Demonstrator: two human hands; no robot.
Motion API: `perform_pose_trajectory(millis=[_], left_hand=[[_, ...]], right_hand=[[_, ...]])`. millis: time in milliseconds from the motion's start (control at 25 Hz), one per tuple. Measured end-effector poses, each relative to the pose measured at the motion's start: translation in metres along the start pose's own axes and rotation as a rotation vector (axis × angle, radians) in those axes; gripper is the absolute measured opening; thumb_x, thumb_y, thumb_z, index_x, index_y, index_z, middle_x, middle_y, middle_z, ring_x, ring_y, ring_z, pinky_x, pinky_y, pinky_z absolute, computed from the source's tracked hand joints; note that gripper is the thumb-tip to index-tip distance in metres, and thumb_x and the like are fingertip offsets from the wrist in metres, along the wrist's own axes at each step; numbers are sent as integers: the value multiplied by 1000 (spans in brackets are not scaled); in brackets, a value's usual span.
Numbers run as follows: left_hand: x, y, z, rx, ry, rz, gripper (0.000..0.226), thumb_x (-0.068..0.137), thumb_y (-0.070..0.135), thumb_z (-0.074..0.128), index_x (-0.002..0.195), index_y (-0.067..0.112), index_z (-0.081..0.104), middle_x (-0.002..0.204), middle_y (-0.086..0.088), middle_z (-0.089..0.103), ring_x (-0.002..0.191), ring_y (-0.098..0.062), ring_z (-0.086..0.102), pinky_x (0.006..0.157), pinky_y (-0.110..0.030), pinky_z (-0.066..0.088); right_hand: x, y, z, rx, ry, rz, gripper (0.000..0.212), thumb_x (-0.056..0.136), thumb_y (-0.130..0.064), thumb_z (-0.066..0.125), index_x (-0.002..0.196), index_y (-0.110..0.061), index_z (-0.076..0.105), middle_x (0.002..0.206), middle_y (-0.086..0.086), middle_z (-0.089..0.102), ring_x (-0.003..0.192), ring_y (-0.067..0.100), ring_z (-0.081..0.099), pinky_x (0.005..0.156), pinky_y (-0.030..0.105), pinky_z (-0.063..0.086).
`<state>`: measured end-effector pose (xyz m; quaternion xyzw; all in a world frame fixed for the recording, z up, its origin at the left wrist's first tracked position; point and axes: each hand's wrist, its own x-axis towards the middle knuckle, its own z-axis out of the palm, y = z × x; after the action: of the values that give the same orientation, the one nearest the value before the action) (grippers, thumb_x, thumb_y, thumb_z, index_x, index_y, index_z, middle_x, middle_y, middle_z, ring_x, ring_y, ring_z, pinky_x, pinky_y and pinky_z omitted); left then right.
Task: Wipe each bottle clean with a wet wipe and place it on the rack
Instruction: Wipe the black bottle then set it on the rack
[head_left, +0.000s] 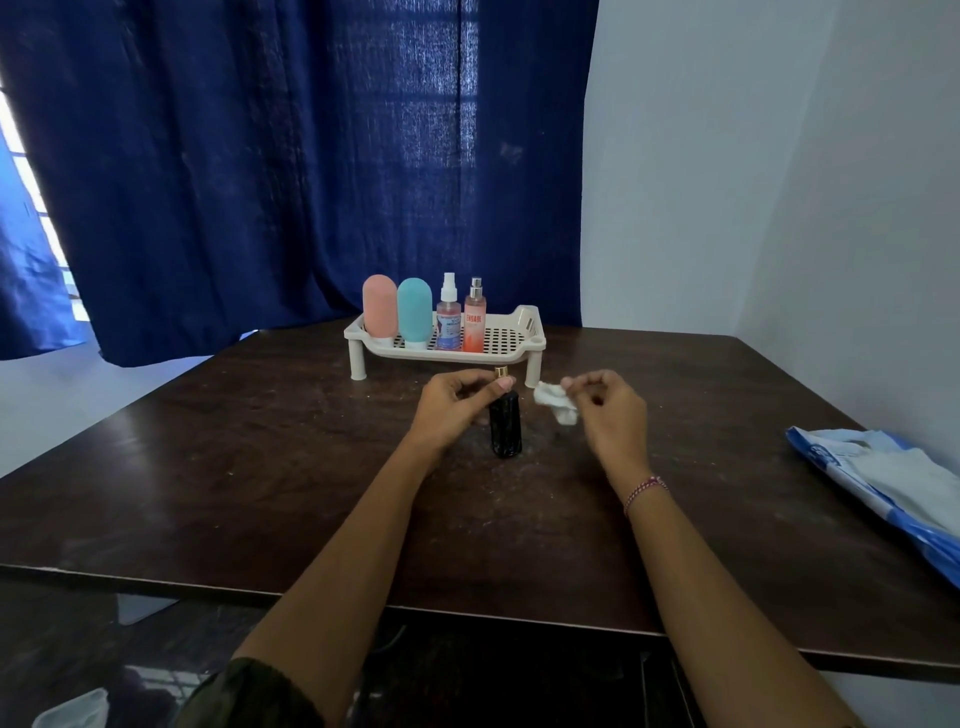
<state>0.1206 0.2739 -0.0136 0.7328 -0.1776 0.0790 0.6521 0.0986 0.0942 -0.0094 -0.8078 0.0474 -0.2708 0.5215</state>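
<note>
Black bottle (505, 423) | L hand (452, 402) grips top | R hand (608, 408): wipe (555, 401) | rack (527, 319) spray (475, 325): ENGAGE

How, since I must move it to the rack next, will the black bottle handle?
The black bottle is tall and narrow, so a push near its top would probably tip it. Its glossy surface may turn slippery under the wet wipe. It looks rigid.
</note>
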Motion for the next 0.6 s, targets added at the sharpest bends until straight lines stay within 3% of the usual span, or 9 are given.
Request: perform_pose_trajectory(millis=[120, 200, 360, 520, 600], left_hand=[[2, -2, 0, 1, 0, -2, 28, 84, 27, 67, 106, 11, 70, 102, -3, 71, 96, -16, 66, 73, -32, 57], [2, -3, 0, -5, 7, -17, 28, 83, 28, 68, 106, 11, 70, 102, -4, 71, 96, -17, 67, 76, -36, 57], [2, -2, 0, -5, 11, -24, 29, 84, 27, 67, 107, 10, 69, 102, -4, 71, 96, -17, 67, 76, -35, 57], [1, 0, 1, -22, 7, -17, 22, 88, 26, 63, 102, 12, 71, 99, -4, 72, 92, -15, 67, 72, -29, 57], [-1, 3, 2, -32, 18, -6, 15, 88, 23, 62, 98, 14, 71, 94, -1, 72, 85, -9, 67, 66, -22, 55]], right_hand=[[-2, -1, -1, 153, 10, 77, 12, 80, -34, 69, 80, -26, 61, 89, 1, 67, 84, 17, 63, 77, 39, 55], [-2, -5, -2, 153, -36, 72, 13, 77, -32, 72, 87, -26, 67, 89, 0, 69, 85, 18, 64, 77, 40, 56], [-4, -13, -5, 85, -112, -9, 24, 79, -22, 70, 104, -19, 69, 99, -4, 64, 89, 12, 62, 73, 31, 58], [-15, -15, -2, 51, -116, -172, 24, 79, -9, 69, 100, -21, 69, 102, -9, 61, 97, 6, 57, 87, 26, 52], [-18, -17, -1, 81, -95, -260, 28, 79, -6, 69, 104, -19, 68, 107, -8, 62, 101, 3, 55, 90, 16, 47]])
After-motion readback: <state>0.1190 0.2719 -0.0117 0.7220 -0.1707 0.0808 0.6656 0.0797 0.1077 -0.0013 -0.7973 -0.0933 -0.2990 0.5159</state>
